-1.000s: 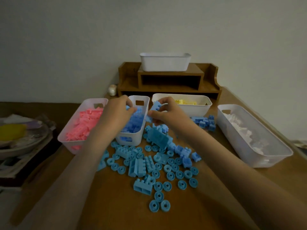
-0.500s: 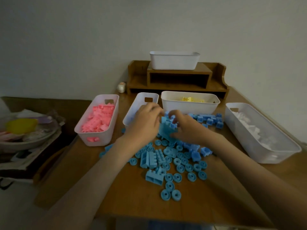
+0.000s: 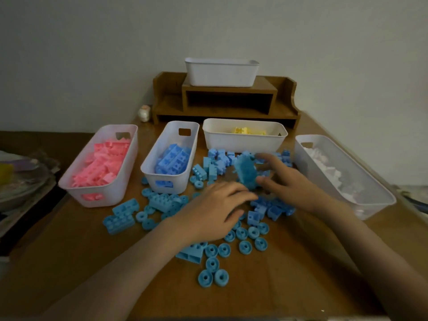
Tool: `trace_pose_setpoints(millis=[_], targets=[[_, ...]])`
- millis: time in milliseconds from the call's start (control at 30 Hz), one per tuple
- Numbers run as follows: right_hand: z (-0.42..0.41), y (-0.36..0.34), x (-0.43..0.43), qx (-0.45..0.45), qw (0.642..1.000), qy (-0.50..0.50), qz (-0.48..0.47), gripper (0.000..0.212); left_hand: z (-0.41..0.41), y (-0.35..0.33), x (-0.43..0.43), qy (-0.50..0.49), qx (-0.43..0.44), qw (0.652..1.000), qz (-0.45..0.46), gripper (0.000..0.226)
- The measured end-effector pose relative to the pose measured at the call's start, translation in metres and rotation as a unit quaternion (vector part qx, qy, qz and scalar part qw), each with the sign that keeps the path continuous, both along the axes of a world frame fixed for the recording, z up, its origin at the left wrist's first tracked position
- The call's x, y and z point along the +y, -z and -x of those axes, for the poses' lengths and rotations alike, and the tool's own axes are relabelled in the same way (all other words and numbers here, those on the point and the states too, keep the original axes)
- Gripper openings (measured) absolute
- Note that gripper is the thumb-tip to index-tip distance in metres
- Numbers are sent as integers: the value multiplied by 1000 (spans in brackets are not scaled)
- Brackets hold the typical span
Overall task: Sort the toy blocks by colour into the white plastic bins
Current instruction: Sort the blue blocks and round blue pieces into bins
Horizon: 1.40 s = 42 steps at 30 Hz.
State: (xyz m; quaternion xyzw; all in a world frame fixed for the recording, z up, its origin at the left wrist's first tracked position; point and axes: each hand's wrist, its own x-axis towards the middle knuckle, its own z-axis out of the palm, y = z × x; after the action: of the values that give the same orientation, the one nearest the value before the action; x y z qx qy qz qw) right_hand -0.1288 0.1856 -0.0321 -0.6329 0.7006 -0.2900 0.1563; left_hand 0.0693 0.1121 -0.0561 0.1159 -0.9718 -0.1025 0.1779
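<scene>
Head camera: a wooden table (image 3: 278, 288) fills the lower frame, with four white plastic bins in a row across the middle. The bin at centre left (image 3: 92, 188) holds pink blocks (image 3: 104, 163). The next bin (image 3: 181, 184) holds blue blocks (image 3: 173, 158). The bin at centre (image 3: 243, 142) holds yellow blocks (image 3: 245, 130). The long bin at the right (image 3: 335, 188) holds white blocks (image 3: 324, 165). A fifth bin (image 3: 222, 72) sits on top of a wooden desk shelf (image 3: 229, 100) against the wall at upper centre, and a small pale figurine (image 3: 144, 113) stands just left of the shelf.

Loose blue pieces lie scattered on the table in front of the bins: bricks (image 3: 120, 216) at lower left of the pile, round wheel-like pieces (image 3: 245, 247) toward the bottom, and small bricks (image 3: 217, 158) just in front of the yellow bin.

The right hand (image 3: 291, 181) pinches a large blue piece (image 3: 246, 172) between thumb and forefinger, raised above the pile; the piece is blurred. The left hand (image 3: 215, 212) lies palm down over the scattered pieces, fingers loosely extended toward the base of that piece, gripping nothing.

Stacked plates (image 3: 18, 181) sit at the left edge of the frame.
</scene>
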Motion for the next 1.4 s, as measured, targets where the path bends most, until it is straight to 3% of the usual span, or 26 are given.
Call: trace_pose_setpoints(millis=[200, 400, 600, 767, 1000, 1267, 1400], targets=[[4, 11, 15, -66, 983, -139, -98, 73, 7, 5, 0, 18, -39, 999, 8, 42], [0, 19, 23, 114, 977, -154, -95, 83, 5, 8, 3, 14, -34, 999, 9, 49], [-10, 31, 18, 96, 988, -116, 16, 61, 4, 8, 4, -32, -20, 999, 5, 57], [-19, 35, 13, 47, 992, -91, 79, 38, -1, 6, 8, -82, 18, 996, -1, 50], [-19, 32, 11, 9, 987, -39, 153, 22, -1, 2, 7, -104, 39, 992, -58, 41], [-16, 32, 10, 14, 991, 11, 130, 13, -4, 3, 8, -79, 33, 996, -23, 52], [-18, 27, 11, -95, 986, 65, 123, 23, -4, 9, 3, -51, -7, 998, 34, 39]])
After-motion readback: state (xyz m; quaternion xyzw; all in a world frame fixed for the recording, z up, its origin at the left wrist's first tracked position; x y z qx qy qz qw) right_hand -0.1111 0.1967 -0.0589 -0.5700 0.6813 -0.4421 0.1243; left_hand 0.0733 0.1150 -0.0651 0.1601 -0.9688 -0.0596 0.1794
